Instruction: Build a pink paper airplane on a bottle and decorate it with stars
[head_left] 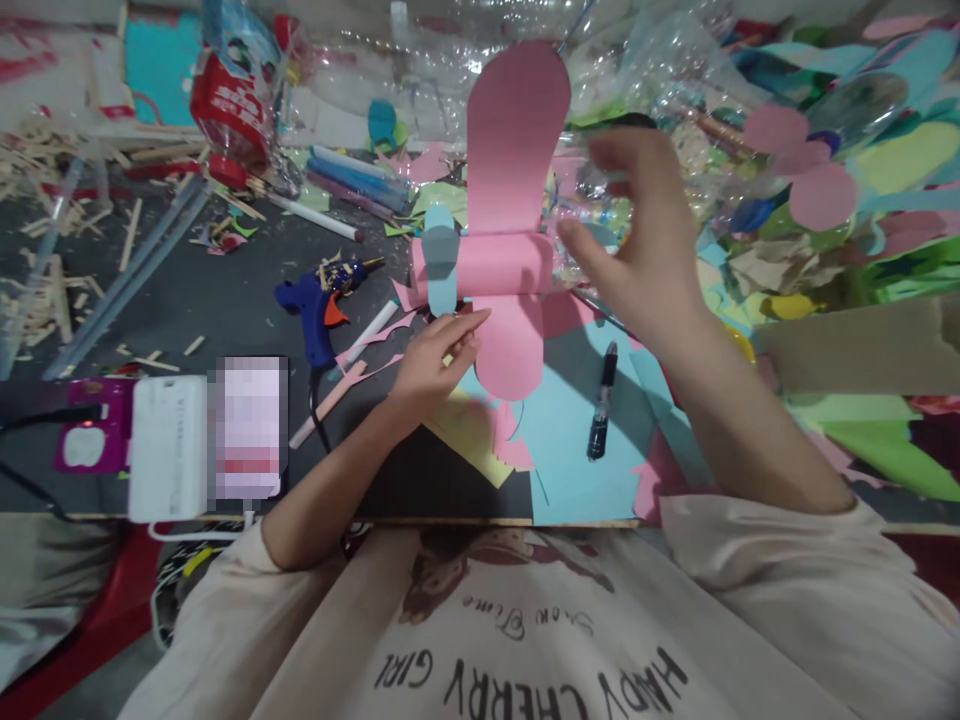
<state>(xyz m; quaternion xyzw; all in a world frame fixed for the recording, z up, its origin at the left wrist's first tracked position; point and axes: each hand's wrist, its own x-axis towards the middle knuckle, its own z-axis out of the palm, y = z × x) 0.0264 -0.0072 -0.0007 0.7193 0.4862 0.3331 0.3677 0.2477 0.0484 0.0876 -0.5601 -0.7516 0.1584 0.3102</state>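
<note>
Head view: the long, round-ended pink paper piece [517, 140] w/ a rolled pink paper crosspiece [502, 265] lies on the dark tabletop [255, 285]. L hand [433, 362]: fingers half curled, index tip seemingly on the lower flap [511, 355]; can't tell if it's gripping. R hand [641, 225] is blurred, loosely spread, nothing visible in it, just right of the crosspiece.

Risks, imo: uneven pressure could crease or flatten the roll; the blue plastic glue gun w/ orange trigger [316, 318] aims near its left end, might mark paper if hot (can't tell).

Writing: pale printed T-shirt [330, 640] reads approx. "HANDY CHERRY GIRL"; red plastic bottle [232, 105] has white characters, illegible from here.
</note>
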